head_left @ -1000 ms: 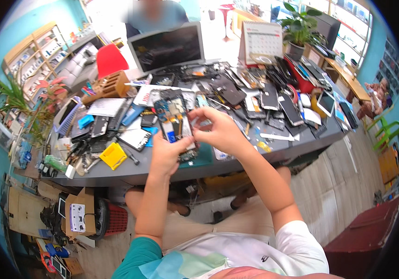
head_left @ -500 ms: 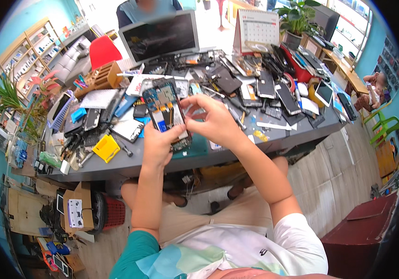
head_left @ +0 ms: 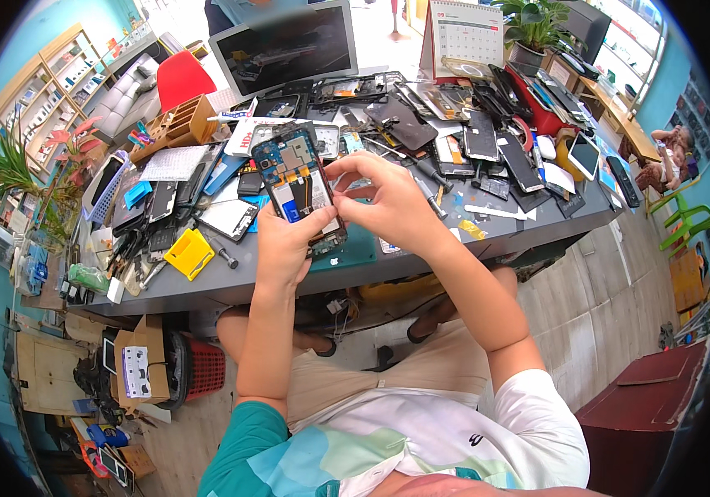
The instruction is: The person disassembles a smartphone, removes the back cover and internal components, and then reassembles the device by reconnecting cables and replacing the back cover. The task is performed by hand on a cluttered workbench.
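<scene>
My left hand (head_left: 287, 240) holds an opened phone (head_left: 295, 184) upright above the near edge of the grey workbench (head_left: 231, 286), its back off and a blue frame, circuit boards and battery showing. My right hand (head_left: 381, 199) grips the phone's right side, fingertips pinching at the inside near its middle. A green mat (head_left: 361, 253) lies on the bench under both hands.
Several phones, screens and loose parts cover the bench. A yellow block (head_left: 188, 253) and a screwdriver (head_left: 221, 251) lie to the left, a laptop (head_left: 284, 45) and a desk calendar (head_left: 468, 33) at the back. A red basket (head_left: 202, 370) and cardboard boxes (head_left: 135, 356) stand below left. Another person stands behind the laptop.
Both hands have lifted the opened phone up off the bench and nearer to me. The right hand's fingers have shifted onto the phone's inside.
</scene>
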### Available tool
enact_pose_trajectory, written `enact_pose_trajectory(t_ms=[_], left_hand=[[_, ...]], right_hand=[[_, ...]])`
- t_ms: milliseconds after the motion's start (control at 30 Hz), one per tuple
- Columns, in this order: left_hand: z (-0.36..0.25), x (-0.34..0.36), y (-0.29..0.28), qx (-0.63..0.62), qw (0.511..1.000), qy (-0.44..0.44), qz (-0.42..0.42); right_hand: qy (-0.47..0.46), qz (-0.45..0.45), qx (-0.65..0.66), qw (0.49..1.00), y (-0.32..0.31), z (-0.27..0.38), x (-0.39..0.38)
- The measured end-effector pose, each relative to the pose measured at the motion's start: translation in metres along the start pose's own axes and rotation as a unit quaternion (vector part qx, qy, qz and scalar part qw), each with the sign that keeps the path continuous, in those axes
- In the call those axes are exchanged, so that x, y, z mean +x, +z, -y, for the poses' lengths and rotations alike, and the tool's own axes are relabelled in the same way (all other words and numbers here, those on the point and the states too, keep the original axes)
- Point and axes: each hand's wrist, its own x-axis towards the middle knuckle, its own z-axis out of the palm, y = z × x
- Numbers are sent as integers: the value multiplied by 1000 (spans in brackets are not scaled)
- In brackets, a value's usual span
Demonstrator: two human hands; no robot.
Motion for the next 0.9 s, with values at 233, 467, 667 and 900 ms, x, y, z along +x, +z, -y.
enact_pose_trajectory(t_ms=[233, 467, 667, 900], left_hand=[[0, 2, 2, -13, 1000, 0, -21], [-3, 2, -1, -4, 1000, -21, -5], [-6, -2, 1, 12, 1000, -19, -9], [-5, 3, 4, 3, 999, -43, -23]], right_hand=[[-10, 15, -21, 1000, -2, 1, 1], [4, -19, 23, 1000, 0, -2, -8], [33, -6, 41, 999, -1, -4, -6], [33, -6, 18, 999, -6, 1, 4]])
